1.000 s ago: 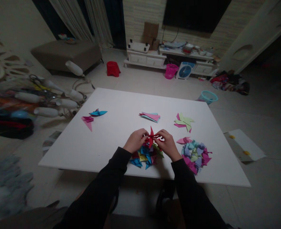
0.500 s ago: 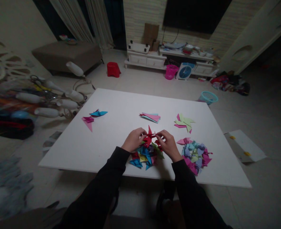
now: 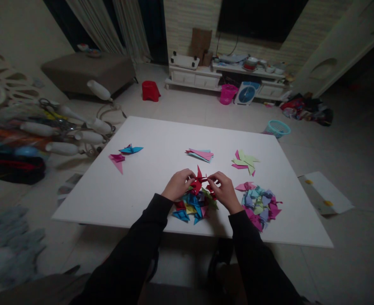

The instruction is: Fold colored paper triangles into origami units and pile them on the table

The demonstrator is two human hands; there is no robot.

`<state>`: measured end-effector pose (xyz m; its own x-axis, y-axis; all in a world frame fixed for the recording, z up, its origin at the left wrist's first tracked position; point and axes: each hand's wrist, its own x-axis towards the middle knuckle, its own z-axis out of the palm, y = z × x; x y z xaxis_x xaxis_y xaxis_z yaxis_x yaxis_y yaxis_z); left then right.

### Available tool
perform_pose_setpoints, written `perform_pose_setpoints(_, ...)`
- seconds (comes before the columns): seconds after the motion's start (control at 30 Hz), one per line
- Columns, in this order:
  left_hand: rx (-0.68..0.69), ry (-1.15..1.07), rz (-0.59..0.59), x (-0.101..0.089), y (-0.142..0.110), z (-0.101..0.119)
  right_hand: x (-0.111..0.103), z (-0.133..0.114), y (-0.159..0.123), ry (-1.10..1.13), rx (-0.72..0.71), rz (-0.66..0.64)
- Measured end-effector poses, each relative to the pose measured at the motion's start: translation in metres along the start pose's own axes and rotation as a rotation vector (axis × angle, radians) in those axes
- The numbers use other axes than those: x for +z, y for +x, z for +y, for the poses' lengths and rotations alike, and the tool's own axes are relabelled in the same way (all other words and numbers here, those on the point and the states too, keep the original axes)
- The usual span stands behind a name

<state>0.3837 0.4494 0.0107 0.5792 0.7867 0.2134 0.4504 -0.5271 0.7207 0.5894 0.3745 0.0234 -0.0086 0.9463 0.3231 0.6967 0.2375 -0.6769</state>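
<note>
A red origami crane (image 3: 199, 181) is held between my two hands, its wings spread toward and away from me. My left hand (image 3: 179, 184) pinches its left end with closed fingertips. On the other side, my right hand (image 3: 221, 189) pinches the right end, thumb and forefinger together. Just below the crane lies a pile of folded paper cranes (image 3: 191, 205) in blue, red, yellow and green, partly hidden by the hands. To the right of it sits a second heap of paper cranes (image 3: 259, 205) in purple, magenta and pale green.
On the white table (image 3: 111, 203) lie a stack of narrow folded papers (image 3: 200, 155), green and pink folded pieces (image 3: 244, 162), a blue crane (image 3: 131, 150) and a pink folded piece (image 3: 117, 161). A lamp with white shades (image 3: 88, 137) stands close to the left edge.
The red crane has turned slightly and its right tip now shows by my right fingers. My left hand has shifted a little left; the piles look the same.
</note>
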Motion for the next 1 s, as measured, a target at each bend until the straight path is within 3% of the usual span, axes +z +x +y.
perform_pose_setpoints(1.0, 0.025, 0.003, -0.023, 0.0011, -0.0005, 0.0021, -0.0025, -0.0023, 0.0003, -0.001, 0.015, -0.007)
